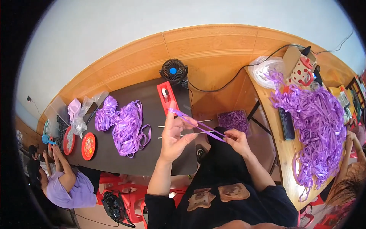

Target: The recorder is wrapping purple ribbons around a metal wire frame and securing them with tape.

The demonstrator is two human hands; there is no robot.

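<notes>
A purple ribbon (204, 127) is stretched between my two hands above my lap. It loops over the raised forefinger of my left hand (173, 137), whose thumb and other fingers stand apart. My right hand (237, 142) pinches the ribbon's other end between thumb and fingertips. Behind my left hand, two thin pale rods (206, 121) reach past the edge of the dark table (152, 164). A red tape dispenser (166, 97) lies just beyond my left fingertips. Loose bundles of purple ribbon (129, 128) rest on the table to the left.
A small black fan (174, 71) stands at the back. Red bowls (88, 146) sit far left near a person in a lilac shirt (72, 189). On the right, a wooden table (280, 152) bears a large ribbon heap (314, 126), a phone (286, 124) and a spotted mug (302, 71); another person's hands touch it.
</notes>
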